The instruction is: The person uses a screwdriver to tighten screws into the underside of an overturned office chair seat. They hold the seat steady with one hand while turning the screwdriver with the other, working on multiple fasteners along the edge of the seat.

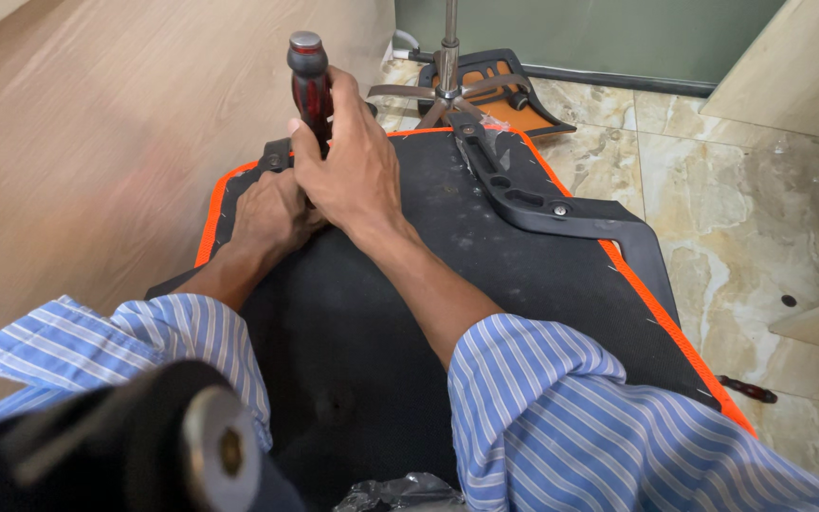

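In the head view, the right hand [348,156] is clenching around the dark red handle of a screwdriver [309,81], which is standing nearly upright in the upper middle of the frame, its metal-capped end pointing up. The shaft and tip are hiding behind the hands. The left hand [272,213] is lying just below and left of the right one, fingers curling down onto the seat [523,284]; whether it is grasping anything cannot be told. The seat, a black underside with an orange edge, is filling the centre of the frame. A black armrest bracket [547,204] is lying across the seat's upper right part, fixed with a screw. Both forearms are coming out of blue striped sleeves [561,417] at the bottom. A chair base [447,81] with a metal post is standing on the tiled floor [741,180] at the top centre.
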